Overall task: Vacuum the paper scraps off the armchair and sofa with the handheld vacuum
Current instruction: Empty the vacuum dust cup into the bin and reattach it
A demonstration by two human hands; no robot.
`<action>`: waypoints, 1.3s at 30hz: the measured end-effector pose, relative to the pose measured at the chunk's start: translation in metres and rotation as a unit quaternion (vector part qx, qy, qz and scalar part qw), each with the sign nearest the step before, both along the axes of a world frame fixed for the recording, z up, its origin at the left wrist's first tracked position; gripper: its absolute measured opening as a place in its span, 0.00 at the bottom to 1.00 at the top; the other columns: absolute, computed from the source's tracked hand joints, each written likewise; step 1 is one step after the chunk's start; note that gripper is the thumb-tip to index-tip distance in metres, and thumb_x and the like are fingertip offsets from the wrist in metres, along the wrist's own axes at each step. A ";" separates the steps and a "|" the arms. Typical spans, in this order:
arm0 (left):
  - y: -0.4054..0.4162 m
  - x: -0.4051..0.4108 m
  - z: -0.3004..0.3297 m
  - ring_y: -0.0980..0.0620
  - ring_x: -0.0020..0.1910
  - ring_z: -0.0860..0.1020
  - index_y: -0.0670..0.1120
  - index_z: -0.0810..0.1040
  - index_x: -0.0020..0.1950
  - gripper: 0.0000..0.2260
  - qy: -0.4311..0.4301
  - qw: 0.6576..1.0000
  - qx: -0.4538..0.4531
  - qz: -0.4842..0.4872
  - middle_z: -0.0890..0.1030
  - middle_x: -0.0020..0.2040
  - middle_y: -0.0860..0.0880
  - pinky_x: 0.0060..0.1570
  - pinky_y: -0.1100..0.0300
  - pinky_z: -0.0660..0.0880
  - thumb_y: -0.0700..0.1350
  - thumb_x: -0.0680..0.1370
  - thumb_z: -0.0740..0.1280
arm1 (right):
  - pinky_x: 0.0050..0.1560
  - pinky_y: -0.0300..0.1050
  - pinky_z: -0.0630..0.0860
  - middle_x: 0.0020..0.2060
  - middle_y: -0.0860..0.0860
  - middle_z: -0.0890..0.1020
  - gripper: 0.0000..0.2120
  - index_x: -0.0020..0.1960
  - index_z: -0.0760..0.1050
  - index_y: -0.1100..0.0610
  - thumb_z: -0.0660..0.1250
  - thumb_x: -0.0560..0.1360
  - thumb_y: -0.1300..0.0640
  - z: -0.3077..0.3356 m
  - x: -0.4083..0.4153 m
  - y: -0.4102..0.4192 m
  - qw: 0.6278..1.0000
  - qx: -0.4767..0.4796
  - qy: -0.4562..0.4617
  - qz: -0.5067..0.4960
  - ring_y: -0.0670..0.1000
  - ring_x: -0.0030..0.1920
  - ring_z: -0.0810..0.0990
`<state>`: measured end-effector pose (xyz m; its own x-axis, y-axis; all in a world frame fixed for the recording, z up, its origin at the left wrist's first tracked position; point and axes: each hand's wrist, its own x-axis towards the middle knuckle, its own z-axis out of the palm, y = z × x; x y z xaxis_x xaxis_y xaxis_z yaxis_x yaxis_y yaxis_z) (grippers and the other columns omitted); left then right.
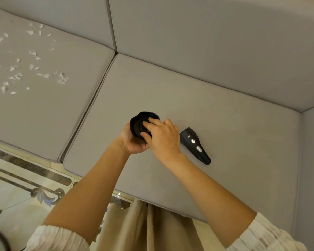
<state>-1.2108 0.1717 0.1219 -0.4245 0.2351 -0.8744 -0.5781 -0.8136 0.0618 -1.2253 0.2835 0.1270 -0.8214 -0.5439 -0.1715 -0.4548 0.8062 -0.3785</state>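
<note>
I stand over a grey sofa (216,109). My left hand (134,144) grips a round black vacuum cup (137,124) from below, above the right seat cushion. My right hand (161,134) has its fingers and thumb curled round a black part inside the cup's open end. The black vacuum handle body (195,145) lies apart on the cushion just right of my right hand. Several white paper scraps (18,66) are strewn over the left seat cushion (43,109).
The sofa's back cushions (207,42) rise behind the seats and an arm (312,160) closes the right side. A patterned tile floor (22,192) shows at lower left. Beige fabric (143,229) hangs below the seat's front edge.
</note>
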 end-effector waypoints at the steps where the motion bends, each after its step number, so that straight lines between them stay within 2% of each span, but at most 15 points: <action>1: 0.000 0.000 -0.001 0.48 0.29 0.82 0.41 0.79 0.45 0.15 -0.001 1.000 0.005 0.004 0.82 0.35 0.44 0.25 0.61 0.78 0.50 0.81 0.59 | 0.54 0.49 0.68 0.70 0.48 0.73 0.20 0.70 0.72 0.50 0.61 0.80 0.48 0.000 -0.002 0.000 1.000 0.000 -0.004 0.003 0.56 0.60 0.71; 3: 0.000 0.002 -0.002 0.47 0.31 0.83 0.40 0.79 0.47 0.14 -0.002 1.000 0.010 0.004 0.83 0.36 0.43 0.28 0.59 0.80 0.49 0.80 0.60 | 0.53 0.46 0.69 0.66 0.48 0.77 0.18 0.68 0.75 0.51 0.64 0.79 0.49 -0.003 -0.008 0.003 0.999 -0.035 -0.042 -0.002 0.55 0.59 0.74; 5: 0.001 0.003 -0.003 0.45 0.37 0.83 0.41 0.80 0.49 0.12 -0.004 1.000 0.010 -0.014 0.83 0.41 0.42 0.34 0.56 0.82 0.49 0.76 0.65 | 0.50 0.41 0.70 0.56 0.49 0.83 0.13 0.61 0.80 0.54 0.67 0.78 0.53 -0.001 -0.015 0.010 0.978 -0.173 -0.090 -0.072 0.50 0.54 0.78; 7: 0.003 0.000 -0.004 0.44 0.43 0.81 0.40 0.80 0.50 0.13 -0.015 0.999 0.016 -0.023 0.83 0.44 0.41 0.33 0.54 0.82 0.49 0.72 0.68 | 0.44 0.33 0.71 0.43 0.47 0.85 0.08 0.52 0.83 0.58 0.68 0.76 0.59 -0.003 -0.021 0.021 0.933 -0.310 -0.038 -0.177 0.40 0.41 0.79; 9: 0.005 -0.006 -0.006 0.44 0.45 0.79 0.40 0.79 0.50 0.14 -0.035 0.999 0.026 -0.010 0.82 0.42 0.41 0.30 0.54 0.81 0.51 0.74 0.66 | 0.41 0.29 0.70 0.39 0.45 0.81 0.06 0.50 0.82 0.61 0.66 0.77 0.63 -0.013 -0.028 0.038 0.897 -0.349 -0.017 -0.272 0.39 0.36 0.76; 11: 0.007 -0.012 -0.008 0.44 0.45 0.78 0.41 0.79 0.49 0.15 -0.043 0.999 0.029 0.004 0.82 0.40 0.41 0.29 0.54 0.81 0.52 0.75 0.64 | 0.47 0.37 0.74 0.44 0.49 0.82 0.09 0.55 0.80 0.61 0.64 0.78 0.63 -0.034 -0.040 0.058 0.893 -0.285 -0.090 -0.337 0.44 0.42 0.78; 14: 0.009 -0.023 -0.017 0.44 0.45 0.78 0.41 0.79 0.49 0.15 -0.036 0.999 0.026 0.009 0.82 0.41 0.41 0.33 0.54 0.82 0.52 0.76 0.64 | 0.57 0.46 0.73 0.58 0.57 0.78 0.19 0.67 0.72 0.59 0.67 0.76 0.60 -0.099 -0.058 0.101 0.917 -0.042 -0.227 -0.324 0.58 0.58 0.77; 17: 0.014 -0.034 -0.034 0.45 0.42 0.78 0.41 0.79 0.50 0.14 -0.048 0.998 0.026 0.008 0.82 0.41 0.41 0.33 0.57 0.81 0.51 0.76 0.64 | 0.60 0.50 0.74 0.62 0.60 0.73 0.27 0.68 0.67 0.59 0.70 0.72 0.55 -0.155 -0.061 0.138 0.902 0.151 -0.304 -0.268 0.61 0.61 0.74; 19: 0.018 -0.039 -0.042 0.46 0.42 0.77 0.42 0.78 0.49 0.14 -0.054 0.998 0.023 -0.007 0.81 0.40 0.42 0.33 0.60 0.79 0.53 0.75 0.64 | 0.61 0.50 0.73 0.63 0.61 0.73 0.26 0.69 0.66 0.61 0.68 0.74 0.56 -0.176 -0.057 0.154 0.885 0.198 -0.328 -0.264 0.61 0.63 0.73; 22: 0.022 -0.047 -0.061 0.45 0.48 0.78 0.43 0.80 0.48 0.17 -0.059 0.997 -0.009 -0.051 0.82 0.43 0.43 0.38 0.61 0.75 0.56 0.74 0.65 | 0.56 0.49 0.74 0.62 0.61 0.76 0.21 0.68 0.67 0.62 0.65 0.77 0.60 -0.195 -0.054 0.167 0.872 0.198 -0.358 -0.270 0.62 0.61 0.77; 25: 0.024 -0.047 -0.072 0.51 0.47 0.75 0.47 0.79 0.50 0.16 -0.046 0.996 0.004 -0.080 0.80 0.48 0.47 0.41 0.61 0.71 0.57 0.73 0.65 | 0.54 0.48 0.75 0.59 0.60 0.79 0.19 0.66 0.71 0.61 0.66 0.76 0.61 -0.206 -0.050 0.170 0.879 0.184 -0.358 -0.257 0.62 0.58 0.78; 27: 0.027 -0.046 -0.077 0.50 0.50 0.75 0.47 0.79 0.52 0.16 -0.050 0.996 0.001 -0.069 0.80 0.49 0.47 0.46 0.57 0.72 0.55 0.70 0.67 | 0.53 0.48 0.76 0.58 0.60 0.79 0.19 0.65 0.72 0.61 0.67 0.74 0.60 -0.209 -0.050 0.169 0.884 0.168 -0.360 -0.248 0.61 0.57 0.79; 30: 0.033 -0.041 -0.075 0.45 0.46 0.79 0.44 0.80 0.51 0.16 -0.052 0.997 0.003 -0.053 0.82 0.47 0.43 0.50 0.48 0.77 0.54 0.72 0.66 | 0.50 0.45 0.75 0.58 0.59 0.79 0.20 0.65 0.73 0.61 0.70 0.74 0.59 -0.205 -0.048 0.166 0.878 0.134 -0.387 -0.247 0.60 0.56 0.79; 34: 0.037 -0.036 -0.067 0.44 0.47 0.80 0.44 0.81 0.53 0.14 -0.052 0.998 0.019 -0.031 0.82 0.49 0.43 0.48 0.53 0.79 0.52 0.74 0.66 | 0.49 0.44 0.75 0.55 0.58 0.81 0.16 0.61 0.75 0.60 0.69 0.75 0.56 -0.190 -0.047 0.165 0.878 0.076 -0.402 -0.248 0.58 0.53 0.79; 39: 0.037 -0.030 -0.064 0.44 0.44 0.81 0.44 0.79 0.56 0.16 -0.061 0.996 0.010 -0.064 0.82 0.50 0.42 0.37 0.53 0.82 0.54 0.78 0.63 | 0.43 0.41 0.71 0.50 0.56 0.82 0.10 0.55 0.78 0.57 0.68 0.75 0.55 -0.164 -0.051 0.151 0.887 0.063 -0.383 -0.249 0.56 0.47 0.79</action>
<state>-1.2411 0.2085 0.0583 -0.2808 0.2993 -0.9119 -0.6800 -0.7326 -0.0310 -1.2764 0.4343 -0.0368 -0.5704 -0.0840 -0.8171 0.3213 0.8927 -0.3160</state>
